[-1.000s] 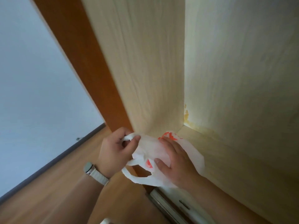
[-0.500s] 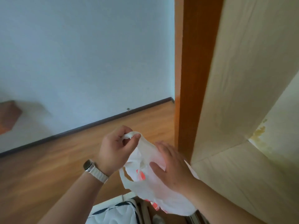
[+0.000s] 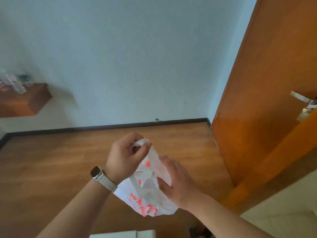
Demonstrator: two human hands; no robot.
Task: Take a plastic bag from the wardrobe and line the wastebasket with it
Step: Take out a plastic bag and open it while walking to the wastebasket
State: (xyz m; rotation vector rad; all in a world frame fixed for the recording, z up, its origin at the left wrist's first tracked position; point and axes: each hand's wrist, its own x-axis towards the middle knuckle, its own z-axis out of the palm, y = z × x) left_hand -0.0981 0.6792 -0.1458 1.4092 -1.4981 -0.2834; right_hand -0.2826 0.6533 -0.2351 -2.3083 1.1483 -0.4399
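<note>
White plastic bag (image 3: 147, 198) with red print, hanging in the air over the wooden floor (image 3: 51, 160), one handle pinched between thumb and forefinger of the left hand (image 3: 127, 157), its opposite edge clasped by the right hand's (image 3: 176, 181) curled fingers.

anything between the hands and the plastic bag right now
Nothing visible stands between them. The left hand pinches a handle of the plastic bag, and the right hand grips its side; both touch it directly.

A room in a home: wood-laminate floor (image 3: 51, 160), plain pale wall (image 3: 128, 57), orange wooden door (image 3: 267, 83) with lever handle (image 3: 301, 98), wall-mounted wooden shelf (image 3: 25, 100) holding bottles.
</note>
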